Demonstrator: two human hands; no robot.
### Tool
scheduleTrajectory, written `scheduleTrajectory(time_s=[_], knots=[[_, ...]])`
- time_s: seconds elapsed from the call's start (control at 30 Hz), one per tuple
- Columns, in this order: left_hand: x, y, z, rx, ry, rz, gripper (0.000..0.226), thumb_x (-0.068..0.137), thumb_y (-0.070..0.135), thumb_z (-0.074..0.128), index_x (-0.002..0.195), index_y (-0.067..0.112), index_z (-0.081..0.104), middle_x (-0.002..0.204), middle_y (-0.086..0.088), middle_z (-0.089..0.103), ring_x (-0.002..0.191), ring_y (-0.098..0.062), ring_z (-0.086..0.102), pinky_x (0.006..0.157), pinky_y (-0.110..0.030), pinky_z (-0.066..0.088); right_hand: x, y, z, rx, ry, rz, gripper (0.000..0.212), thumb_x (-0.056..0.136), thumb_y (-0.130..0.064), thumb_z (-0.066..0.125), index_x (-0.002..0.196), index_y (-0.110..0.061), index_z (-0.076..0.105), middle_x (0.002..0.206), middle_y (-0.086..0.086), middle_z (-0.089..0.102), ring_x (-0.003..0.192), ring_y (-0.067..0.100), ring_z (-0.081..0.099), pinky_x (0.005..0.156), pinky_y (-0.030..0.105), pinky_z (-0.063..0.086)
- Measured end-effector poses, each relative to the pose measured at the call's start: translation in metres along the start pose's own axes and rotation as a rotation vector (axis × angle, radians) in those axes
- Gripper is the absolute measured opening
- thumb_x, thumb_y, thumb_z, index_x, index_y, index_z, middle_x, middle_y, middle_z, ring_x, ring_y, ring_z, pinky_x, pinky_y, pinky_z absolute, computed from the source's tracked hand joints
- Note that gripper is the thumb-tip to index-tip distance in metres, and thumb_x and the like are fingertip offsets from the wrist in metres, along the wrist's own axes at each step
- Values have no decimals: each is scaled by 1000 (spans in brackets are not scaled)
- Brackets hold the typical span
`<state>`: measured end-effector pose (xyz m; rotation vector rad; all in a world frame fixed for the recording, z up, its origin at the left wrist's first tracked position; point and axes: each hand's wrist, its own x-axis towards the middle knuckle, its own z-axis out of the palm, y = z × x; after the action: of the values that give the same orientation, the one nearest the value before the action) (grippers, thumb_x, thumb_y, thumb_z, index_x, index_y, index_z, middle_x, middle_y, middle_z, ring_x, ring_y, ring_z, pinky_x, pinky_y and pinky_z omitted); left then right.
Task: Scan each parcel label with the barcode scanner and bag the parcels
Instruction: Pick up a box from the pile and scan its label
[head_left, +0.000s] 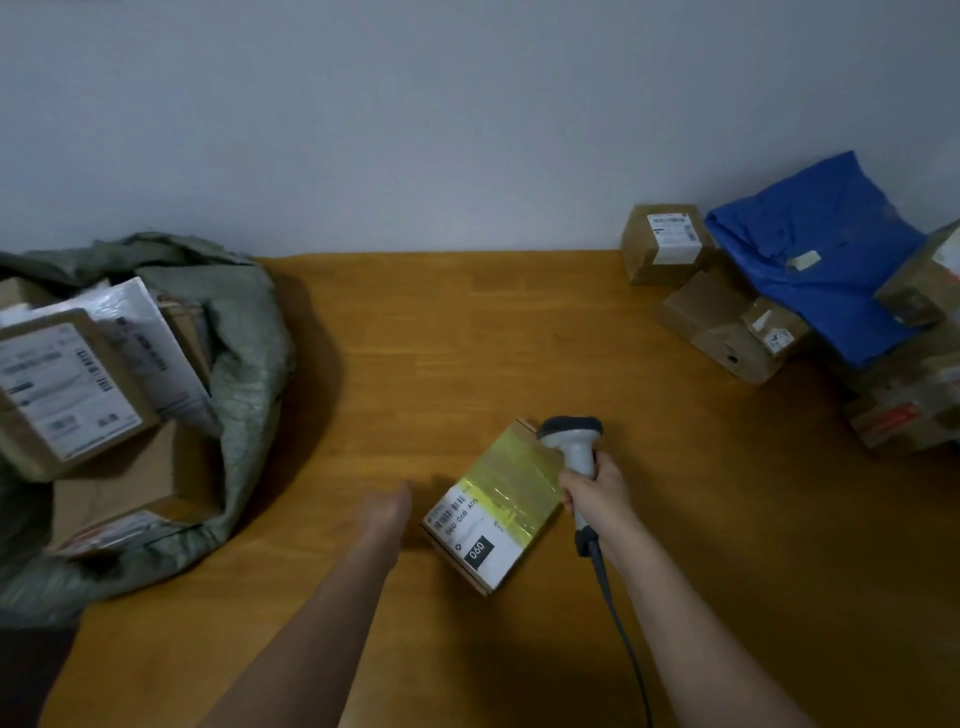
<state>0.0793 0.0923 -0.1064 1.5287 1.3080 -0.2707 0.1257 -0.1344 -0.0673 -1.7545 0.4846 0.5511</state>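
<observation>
A small cardboard parcel (496, 506) wrapped in yellowish tape lies on the wooden table (467, 338), its white label with a barcode and "060" facing up. My right hand (597, 496) grips the handle of a grey barcode scanner (571, 441), whose head hovers over the parcel's far right corner. My left hand (389, 506) is blurred, just left of the parcel, fingers together and holding nothing; I cannot tell whether it touches the box. A grey-green woven bag (244, 364) at the left holds several labelled parcels (67, 389).
At the right edge sits a pile of cardboard boxes (727, 327) and a blue plastic mailer (821, 260), with one labelled box (667, 241) against the wall. The scanner's cable (623, 639) trails toward me along my right forearm.
</observation>
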Motion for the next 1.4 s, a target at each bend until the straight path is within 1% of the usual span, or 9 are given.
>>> scheduleTrajectory(time_s=[0.1,0.2,0.3,0.4,0.53,0.67,0.87,1.03,1.4], knots=[[-13,-20,0,115,-319,-118,42,86,41,68,101,2,65,86,-12,65,73,-26,59,80,-37,54,10,2,8,-7,-44,37,35,89,-3,54,120,-18,51,86,8,57,66,17,54,61,31,46],[-12,-28,4,82,-379,-92,43,80,34,77,104,0,65,88,-12,67,72,-25,61,71,-33,56,15,-2,3,29,-114,82,39,89,-1,55,120,-24,45,88,9,57,64,15,54,59,28,46],[-7,-26,6,-239,-370,-105,43,80,8,77,116,-6,59,94,-17,71,72,-27,68,51,-29,54,14,-2,-3,55,-160,108,36,90,-3,56,122,-18,51,79,8,56,59,15,54,55,29,46],[-10,-19,6,-449,-361,-132,37,81,-8,68,116,-7,56,96,-20,70,81,-32,68,56,-37,59,9,0,-5,89,-211,114,33,90,-2,58,120,-14,53,78,8,56,59,14,55,54,27,46],[-25,-17,6,-342,-466,-180,31,82,-14,63,108,-1,53,89,-22,69,84,-38,64,74,-58,54,2,-4,-10,59,-226,88,33,90,-3,60,121,-12,53,83,9,57,59,12,56,49,22,47],[-27,-6,10,-429,-422,-155,44,83,-8,65,124,-1,50,97,-21,68,72,-31,70,56,-45,58,-7,-31,-21,-103,-214,21,25,94,-13,59,119,-12,55,81,9,58,60,13,55,50,22,46],[-33,18,15,-633,-360,-109,39,94,2,53,133,5,49,95,-11,61,82,-27,59,69,-44,49,-36,-100,-38,-173,-284,-145,23,101,-39,49,95,-18,58,83,13,58,65,18,56,64,33,45],[-32,21,10,-702,-341,-84,55,89,-2,61,136,16,39,131,-19,50,98,-41,57,57,-58,55,-72,-148,-52,-172,-362,-207,38,103,-36,46,130,-8,49,81,11,57,59,15,54,48,23,46],[-41,15,5,-758,-308,-21,55,87,-13,52,137,10,42,127,-20,56,100,-38,59,59,-53,59,-118,-170,-71,-108,-444,-278,35,102,-30,51,112,3,59,76,10,54,56,13,53,48,22,46]])
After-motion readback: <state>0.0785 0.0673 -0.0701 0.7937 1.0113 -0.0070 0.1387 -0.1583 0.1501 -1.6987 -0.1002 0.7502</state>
